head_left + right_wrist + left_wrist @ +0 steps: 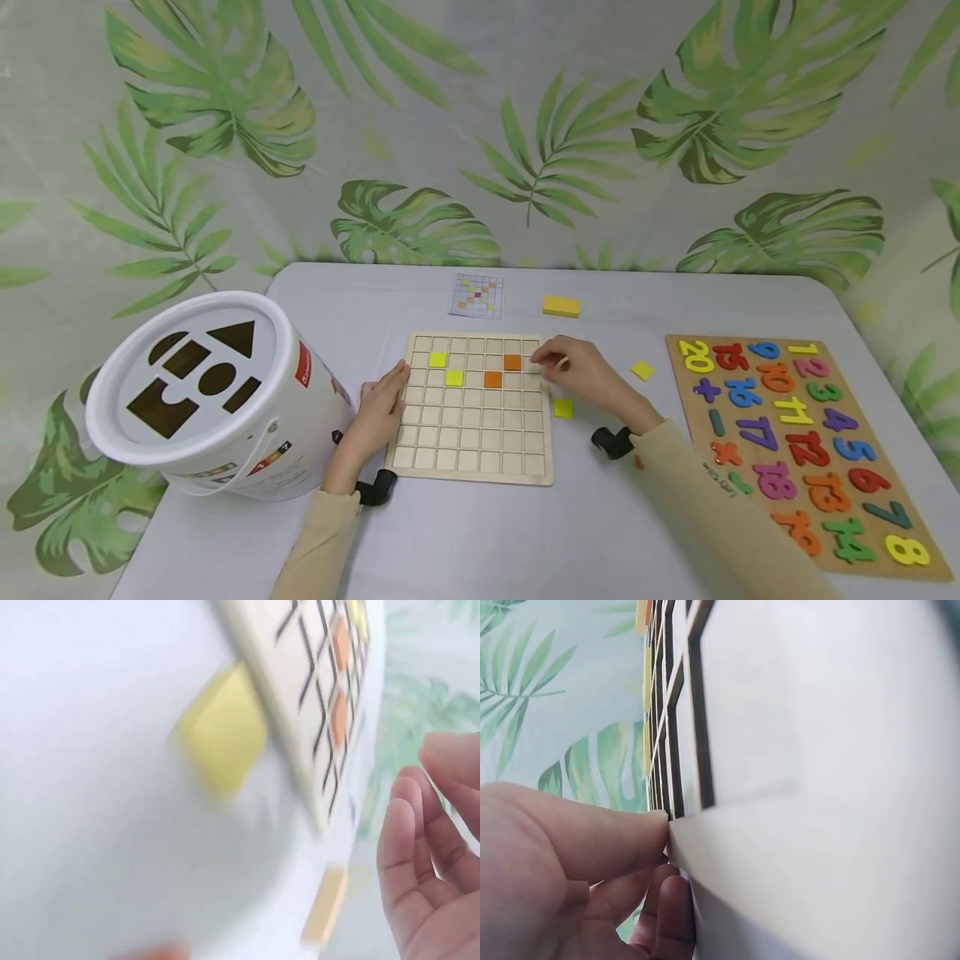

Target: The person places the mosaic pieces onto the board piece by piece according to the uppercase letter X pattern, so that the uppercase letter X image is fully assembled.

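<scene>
A light wooden grid board lies on the table, with two yellow tiles and two orange tiles in its upper squares. Along the board's left edge rests my left hand, fingers fairly straight; its thumb touches that edge in the left wrist view. My right hand hovers at the upper right edge, fingers loosely bent. In the right wrist view, a gap shows between thumb and fingers, with nothing held there. A loose yellow tile lies right beside the board; another yellow tile is farther right.
Behind the board are a small card with a coloured grid pattern and a yellow-orange block. A white bucket with shaped holes in its lid stands at left. At right lies a number board. An orange piece peeks out by my right sleeve.
</scene>
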The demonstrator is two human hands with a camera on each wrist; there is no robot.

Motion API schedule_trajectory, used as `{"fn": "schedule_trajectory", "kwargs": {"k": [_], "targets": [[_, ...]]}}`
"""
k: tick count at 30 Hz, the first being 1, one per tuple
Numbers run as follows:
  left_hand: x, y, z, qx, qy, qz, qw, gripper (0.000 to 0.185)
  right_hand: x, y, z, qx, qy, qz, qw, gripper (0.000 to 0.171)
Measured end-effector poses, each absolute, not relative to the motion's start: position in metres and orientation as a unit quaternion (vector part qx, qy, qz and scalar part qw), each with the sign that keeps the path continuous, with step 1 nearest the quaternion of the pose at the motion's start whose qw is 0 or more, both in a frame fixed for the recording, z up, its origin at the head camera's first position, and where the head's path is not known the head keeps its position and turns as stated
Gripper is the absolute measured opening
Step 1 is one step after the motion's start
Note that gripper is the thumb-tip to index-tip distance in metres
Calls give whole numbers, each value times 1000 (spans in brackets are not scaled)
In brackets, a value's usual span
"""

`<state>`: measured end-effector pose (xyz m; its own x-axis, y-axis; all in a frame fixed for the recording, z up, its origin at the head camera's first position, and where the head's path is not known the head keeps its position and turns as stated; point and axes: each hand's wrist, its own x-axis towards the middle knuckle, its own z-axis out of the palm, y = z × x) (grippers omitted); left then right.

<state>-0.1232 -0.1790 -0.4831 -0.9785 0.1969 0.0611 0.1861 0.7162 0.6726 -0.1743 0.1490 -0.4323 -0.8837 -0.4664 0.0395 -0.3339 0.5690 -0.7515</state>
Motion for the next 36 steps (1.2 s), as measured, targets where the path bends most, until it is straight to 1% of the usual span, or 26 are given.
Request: {"fn": "schedule_trajectory", "kwargs": {"k": [4,8,13,16,24,31,34,36], "targets": [[-123,-179,-483,103,927,360,11,51,-165,189,-431,-199,898,-385,78,16],[-123,-179,-483,105,926,362,10,51,-153,227,-437,-175,905,-376,95,16],[-122,-180,-483,108,926,363,7,51,-139,259,-446,-168,903,-375,129,21],[-122,-180,-482,107,926,363,5,51,-133,265,-451,-161,909,-356,143,26],[-122,-179,-482,105,924,369,10,50,-127,264,-456,-171,920,-331,124,31],[-122,-180,-483,107,925,365,10,51,-128,259,-454,-172,923,-318,127,25],[-122,-180,-483,107,925,365,13,51,-128,257,-452,-177,923,-313,138,23],[-123,-180,-482,106,924,366,15,51,-127,255,-452,-181,924,-301,150,25]]}}
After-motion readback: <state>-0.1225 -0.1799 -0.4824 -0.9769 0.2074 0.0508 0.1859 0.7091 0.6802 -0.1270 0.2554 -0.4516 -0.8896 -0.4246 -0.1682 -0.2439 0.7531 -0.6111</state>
